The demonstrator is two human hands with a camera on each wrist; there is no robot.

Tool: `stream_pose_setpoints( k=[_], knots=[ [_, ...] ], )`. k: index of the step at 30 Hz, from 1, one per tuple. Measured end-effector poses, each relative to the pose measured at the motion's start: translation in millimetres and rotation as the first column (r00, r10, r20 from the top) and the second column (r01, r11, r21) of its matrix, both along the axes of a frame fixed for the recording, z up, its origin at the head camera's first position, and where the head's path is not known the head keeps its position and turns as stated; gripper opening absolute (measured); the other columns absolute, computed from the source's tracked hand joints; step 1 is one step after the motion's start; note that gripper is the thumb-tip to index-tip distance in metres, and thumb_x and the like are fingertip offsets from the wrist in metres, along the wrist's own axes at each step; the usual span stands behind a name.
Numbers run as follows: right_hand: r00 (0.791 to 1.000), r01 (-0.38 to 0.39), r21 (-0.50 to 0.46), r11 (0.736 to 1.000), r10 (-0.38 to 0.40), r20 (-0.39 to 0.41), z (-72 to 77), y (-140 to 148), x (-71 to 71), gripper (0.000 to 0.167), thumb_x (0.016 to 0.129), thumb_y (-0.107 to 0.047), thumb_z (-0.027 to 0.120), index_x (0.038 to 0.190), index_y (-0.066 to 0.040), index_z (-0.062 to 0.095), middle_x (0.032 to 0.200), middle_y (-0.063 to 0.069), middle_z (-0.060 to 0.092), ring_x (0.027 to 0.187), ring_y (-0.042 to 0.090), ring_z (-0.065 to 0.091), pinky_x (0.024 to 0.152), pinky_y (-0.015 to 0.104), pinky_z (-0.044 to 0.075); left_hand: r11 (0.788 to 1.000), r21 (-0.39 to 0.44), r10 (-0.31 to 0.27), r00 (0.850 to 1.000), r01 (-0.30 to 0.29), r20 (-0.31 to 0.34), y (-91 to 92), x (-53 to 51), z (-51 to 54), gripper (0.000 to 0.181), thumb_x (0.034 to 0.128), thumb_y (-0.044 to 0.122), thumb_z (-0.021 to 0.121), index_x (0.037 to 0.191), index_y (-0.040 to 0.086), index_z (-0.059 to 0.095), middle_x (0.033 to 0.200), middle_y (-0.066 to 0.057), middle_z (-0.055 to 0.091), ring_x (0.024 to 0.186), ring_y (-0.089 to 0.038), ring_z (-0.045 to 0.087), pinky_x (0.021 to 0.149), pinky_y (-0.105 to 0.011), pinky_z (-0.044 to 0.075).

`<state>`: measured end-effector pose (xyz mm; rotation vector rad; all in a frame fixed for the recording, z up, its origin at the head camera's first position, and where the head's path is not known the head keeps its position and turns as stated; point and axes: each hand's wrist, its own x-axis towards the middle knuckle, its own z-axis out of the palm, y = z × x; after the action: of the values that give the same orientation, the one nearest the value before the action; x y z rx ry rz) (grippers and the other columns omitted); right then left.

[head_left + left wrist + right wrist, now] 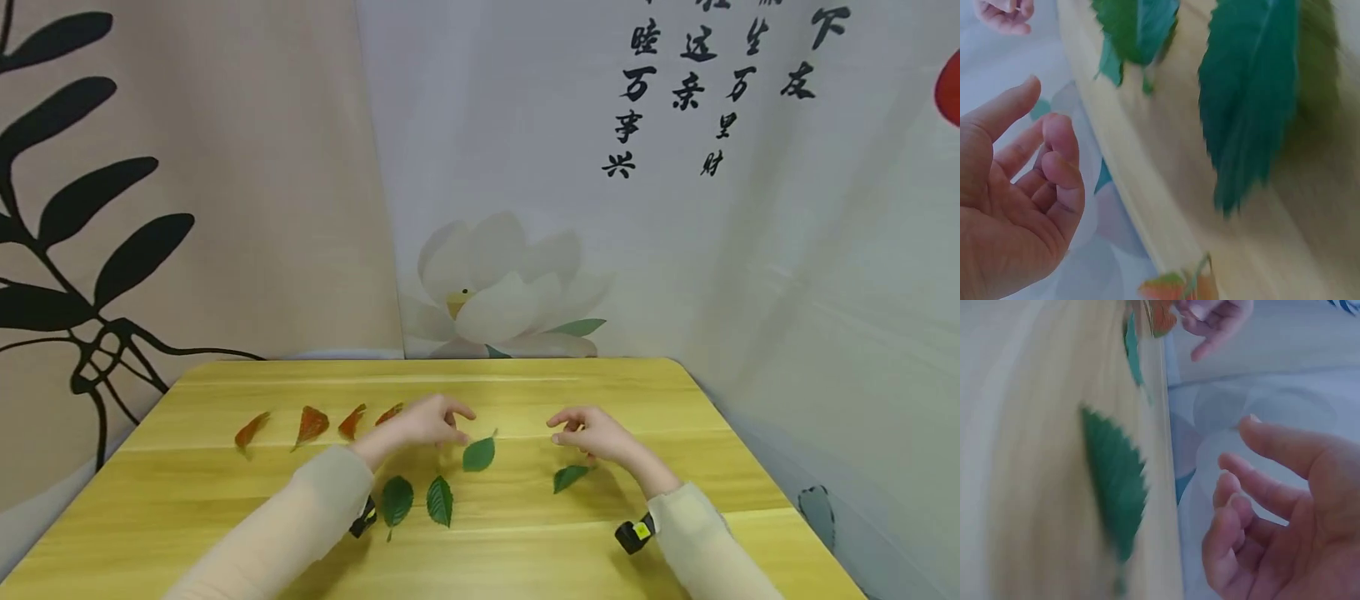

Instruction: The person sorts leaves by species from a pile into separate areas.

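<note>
My left hand (pixel 431 419) hovers over the table's middle, fingers loosely bent and holding nothing. Just below its fingertips lies a green leaf (pixel 478 454); two more, a rounder leaf (pixel 397 500) and a serrated leaf (pixel 440 501), lie nearer me. To the right, my right hand (pixel 592 433) is also raised, thumb and fingers apart, with nothing between them. Under it rests another green leaf (pixel 570 477), whose toothed edge (pixel 1116 481) shows in the right wrist view. A reddish leaf (pixel 389 413) beside the left wrist is partly hidden by that arm.
Three reddish-brown leaves, one curled (pixel 251 431), one broad (pixel 311 425) and one narrow (pixel 351 422), lie in a row at the back left of the wooden table (pixel 487 550). Behind the table's far edge hangs a printed cloth (pixel 510 167). Each wrist wears a small black camera (pixel 634 533).
</note>
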<state>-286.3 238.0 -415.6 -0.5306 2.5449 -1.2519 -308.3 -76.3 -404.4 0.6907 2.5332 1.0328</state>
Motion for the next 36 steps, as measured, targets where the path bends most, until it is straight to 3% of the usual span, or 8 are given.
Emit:
stream_pose_setpoints(
  k=[4,7,11,15,21,27,32,36],
  knots=[
    [0.998,0.028,-0.027,0.999,-0.026,0.049,-12.8,17,7.9,0.036,0.095,-0.019,0.064,0.124,0.002,0.061,0.078,0.007,0.051,0.043,0.010,0.027,0.043,0.027,0.032,0.996,-0.061,-0.064,0.997,0.062,-0.036,15.2,-4.0,-7.8,0.048,0.0854,0.014,0.075,0.130,0.006,0.060,0.066,0.000,0.059,0.055,-0.019,0.057,0.053,-0.028,0.043],
    [0.998,0.043,-0.018,0.999,-0.042,0.049,-20.5,23,11.9,0.034,0.095,-0.022,0.064,0.121,0.000,0.063,0.070,0.003,0.047,0.044,0.010,0.027,0.042,0.024,0.031,0.992,-0.072,-0.103,0.995,0.101,-0.017,21.5,-8.5,-11.9,0.051,0.0854,0.011,0.074,0.133,0.008,0.058,0.061,0.001,0.055,0.050,-0.012,0.049,0.049,-0.025,0.036],
    [0.997,0.075,-0.009,0.997,-0.075,0.021,-25.9,24,14.1,0.031,0.094,-0.022,0.064,0.116,0.000,0.066,0.059,-0.001,0.042,0.042,0.009,0.029,0.041,0.023,0.031,0.985,-0.089,-0.148,0.989,0.147,-0.003,23.9,-12.6,-14.6,0.052,0.0865,0.009,0.073,0.135,0.009,0.056,0.061,-0.002,0.055,0.049,-0.011,0.045,0.049,-0.025,0.033],
    [0.989,0.129,-0.026,0.991,-0.127,0.081,-29.5,22,17.1,0.029,0.094,-0.024,0.065,0.112,-0.001,0.067,0.052,0.001,0.049,0.039,0.008,0.033,0.039,0.023,0.033,0.977,-0.128,-0.175,0.984,0.171,-0.020,27.7,-13.2,-16.2,0.051,0.0867,0.009,0.073,0.135,0.012,0.057,0.059,-0.001,0.053,0.049,-0.011,0.046,0.051,-0.026,0.035],
    [0.977,0.192,0.005,0.981,-0.191,0.089,-35.7,16,17.9,0.025,0.090,-0.029,0.070,0.098,-0.006,0.067,0.065,0.007,0.064,0.038,0.011,0.048,0.037,0.022,0.037,0.967,-0.172,-0.191,0.981,0.186,-0.017,33.1,-11.2,-19.0,0.049,0.0875,0.007,0.072,0.134,0.016,0.060,0.060,0.001,0.050,0.052,-0.015,0.049,0.053,-0.027,0.039],
    [0.972,0.229,0.073,0.971,-0.232,0.045,-37.1,8,12.2,0.023,0.082,-0.028,0.078,0.081,-0.010,0.065,0.064,0.004,0.062,0.039,0.012,0.047,0.036,0.023,0.038,0.945,-0.243,-0.236,0.970,0.217,-0.053,36.4,-12.8,-20.8,0.049,0.0877,0.003,0.070,0.133,0.020,0.061,0.056,0.005,0.036,0.051,-0.011,0.032,0.053,-0.026,0.030],
    [0.979,0.198,0.027,0.980,-0.199,0.045,-39.5,4,6.4,0.016,0.080,-0.013,0.078,0.083,-0.006,0.064,0.069,0.004,0.060,0.044,0.014,0.048,0.037,0.024,0.036,0.924,-0.285,-0.277,0.960,0.255,-0.039,37.8,-15.3,-21.5,0.054,0.0859,0.004,0.073,0.136,0.019,0.059,0.058,0.005,0.041,0.054,-0.009,0.035,0.055,-0.025,0.032],
    [0.980,0.189,-0.006,0.982,-0.188,0.067,-42.2,2,0.5,0.012,0.081,-0.005,0.073,0.090,-0.005,0.065,0.076,0.005,0.061,0.047,0.015,0.048,0.038,0.025,0.035,0.924,-0.288,-0.264,0.965,0.251,-0.005,36.0,-18.6,-22.5,0.056,0.0847,0.006,0.075,0.137,0.016,0.057,0.065,0.003,0.049,0.060,-0.010,0.042,0.058,-0.025,0.036]
  ],
)
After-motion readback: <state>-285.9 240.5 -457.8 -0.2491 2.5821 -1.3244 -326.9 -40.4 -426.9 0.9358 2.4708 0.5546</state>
